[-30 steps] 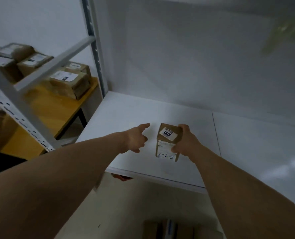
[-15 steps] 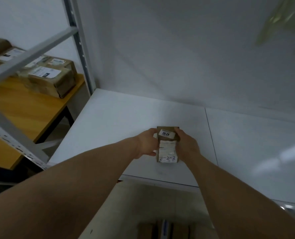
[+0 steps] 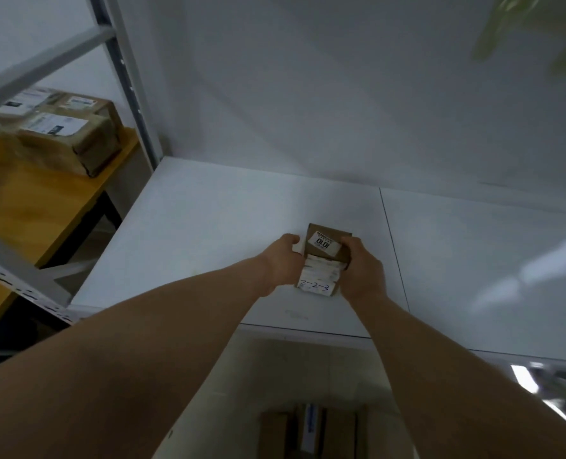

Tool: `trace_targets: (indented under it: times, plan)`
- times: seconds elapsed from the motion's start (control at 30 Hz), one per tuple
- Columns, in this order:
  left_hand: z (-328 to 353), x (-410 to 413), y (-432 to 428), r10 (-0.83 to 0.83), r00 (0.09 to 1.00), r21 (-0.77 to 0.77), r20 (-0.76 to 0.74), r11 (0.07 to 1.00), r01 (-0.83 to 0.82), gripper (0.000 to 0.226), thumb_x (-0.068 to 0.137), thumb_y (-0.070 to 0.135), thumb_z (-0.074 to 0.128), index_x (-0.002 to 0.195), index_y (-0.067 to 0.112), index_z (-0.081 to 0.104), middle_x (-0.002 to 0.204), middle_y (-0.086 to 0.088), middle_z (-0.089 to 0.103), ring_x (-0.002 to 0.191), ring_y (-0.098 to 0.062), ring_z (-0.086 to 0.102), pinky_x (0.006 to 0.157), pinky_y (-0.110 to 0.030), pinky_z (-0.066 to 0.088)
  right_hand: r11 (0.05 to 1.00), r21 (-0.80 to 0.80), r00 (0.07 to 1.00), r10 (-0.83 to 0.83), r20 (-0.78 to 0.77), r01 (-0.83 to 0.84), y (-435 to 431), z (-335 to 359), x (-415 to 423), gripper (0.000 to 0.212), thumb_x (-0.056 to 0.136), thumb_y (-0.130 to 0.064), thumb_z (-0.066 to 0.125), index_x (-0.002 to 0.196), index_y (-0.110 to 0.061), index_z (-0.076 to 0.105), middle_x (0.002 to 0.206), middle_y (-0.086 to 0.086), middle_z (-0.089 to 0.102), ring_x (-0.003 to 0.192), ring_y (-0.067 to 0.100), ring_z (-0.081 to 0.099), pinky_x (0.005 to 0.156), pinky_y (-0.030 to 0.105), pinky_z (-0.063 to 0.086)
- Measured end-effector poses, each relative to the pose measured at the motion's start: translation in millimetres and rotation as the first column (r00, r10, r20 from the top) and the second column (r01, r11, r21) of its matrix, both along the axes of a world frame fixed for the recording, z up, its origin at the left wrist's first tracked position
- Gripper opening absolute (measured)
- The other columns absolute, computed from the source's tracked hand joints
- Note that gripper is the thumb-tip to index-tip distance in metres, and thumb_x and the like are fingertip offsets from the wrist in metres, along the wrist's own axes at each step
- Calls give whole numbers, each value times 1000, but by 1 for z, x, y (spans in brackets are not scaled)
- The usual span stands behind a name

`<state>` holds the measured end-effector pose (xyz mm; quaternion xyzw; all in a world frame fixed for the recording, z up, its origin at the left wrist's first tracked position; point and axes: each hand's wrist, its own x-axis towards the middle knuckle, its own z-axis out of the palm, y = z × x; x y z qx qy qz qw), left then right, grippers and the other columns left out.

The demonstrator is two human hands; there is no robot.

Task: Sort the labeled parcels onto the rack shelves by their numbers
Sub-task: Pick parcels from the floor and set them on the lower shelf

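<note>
A small brown parcel (image 3: pixel 323 260) stands on the white rack shelf (image 3: pixel 208 233), near its front edge. It bears a white sticker reading 1010 and a paper label handwritten 2-2-3. My left hand (image 3: pixel 283 263) grips its left side. My right hand (image 3: pixel 361 271) grips its right side, thumb over the top corner. The parcel's base is hidden between my hands.
Several labelled brown parcels (image 3: pixel 66 130) lie on a wooden table (image 3: pixel 26 207) at the left, behind the rack's grey upright (image 3: pixel 126 81). A seam (image 3: pixel 392 250) divides the shelf into panels. Another box (image 3: pixel 311 432) sits on the floor below the shelf edge.
My left hand, pointing beside the parcel a second ago, has closed onto its left side. The parcel now stands square on the shelf between both hands.
</note>
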<state>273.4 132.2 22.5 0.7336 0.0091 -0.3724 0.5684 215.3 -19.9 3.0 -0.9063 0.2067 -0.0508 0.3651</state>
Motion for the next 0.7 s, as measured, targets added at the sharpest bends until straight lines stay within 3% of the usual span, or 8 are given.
trace_targets:
  times: [0.13, 0.3, 0.33, 0.4, 0.47, 0.53, 0.63, 0.7]
  plan:
    - [-4, -6, 0, -65, 998, 75, 13, 995, 64, 63, 100, 0, 45, 155, 11, 17, 140, -23, 48, 104, -26, 54, 74, -27, 49, 1000, 9, 999, 5, -53, -5, 3, -1, -4, 41, 101, -23, 44, 141, -29, 34, 108, 6, 61, 84, 21, 62, 61, 26, 51]
    - [-3, -17, -2, -7, 999, 175, 39, 984, 0, 41, 101, 6, 44, 142, 3, 37, 114, -17, 51, 100, -27, 53, 92, -39, 51, 1000, -19, 981, 0, -194, -4, 0, 8, -15, 76, 96, -6, 49, 156, -32, 10, 90, 1, 53, 77, 19, 54, 62, 27, 40]
    - [-3, -20, -2, 18, 999, 192, 47, 981, -26, 28, 101, 6, 43, 128, 0, 48, 110, -16, 54, 96, -27, 55, 92, -42, 52, 1000, -22, 980, -18, -199, 14, -4, 11, -20, 77, 95, -3, 48, 157, -30, 10, 82, -1, 51, 72, 18, 52, 61, 28, 39]
    - [-2, -31, -1, 35, 998, 249, 55, 967, -47, 16, 100, 6, 43, 97, 3, 59, 95, -14, 60, 78, -21, 60, 75, -36, 54, 997, -38, 980, -73, -184, 67, -11, 12, -35, 77, 92, 3, 48, 155, -28, 16, 74, 0, 48, 65, 15, 50, 61, 28, 40]
    - [-6, -44, -3, 39, 999, 265, 30, 963, -46, 19, 101, 7, 42, 100, 3, 61, 88, -11, 63, 67, -16, 59, 62, -27, 49, 991, -47, 980, -133, -146, 127, -18, 9, -55, 71, 90, 7, 48, 150, -22, 26, 75, 0, 50, 73, 20, 55, 68, 31, 43]
    - [-12, -63, -10, 39, 999, 268, -14, 963, -34, 21, 101, 8, 43, 110, 1, 61, 84, -9, 64, 65, -16, 60, 59, -26, 47, 985, -32, 977, -171, -123, 169, -24, 2, -80, 58, 92, 5, 46, 144, -17, 33, 79, 1, 51, 80, 23, 58, 72, 30, 41]
    - [-28, -100, -28, -13, 997, 271, -81, 962, 34, 16, 99, 5, 49, 107, 3, 62, 84, -11, 67, 67, -19, 62, 58, -26, 47, 982, 6, 970, -184, -158, 187, -35, -24, -123, 43, 95, 1, 45, 135, -14, 42, 79, -3, 48, 75, 18, 53, 66, 28, 41]
    - [-45, -126, -42, -106, 988, 278, -116, 951, 135, 12, 96, 3, 53, 100, 4, 64, 92, -16, 68, 74, -24, 63, 58, -27, 47, 985, 16, 963, -163, -214, 170, -45, -46, -152, 34, 95, -3, 48, 127, -14, 47, 90, 1, 54, 78, 17, 53, 61, 25, 41]
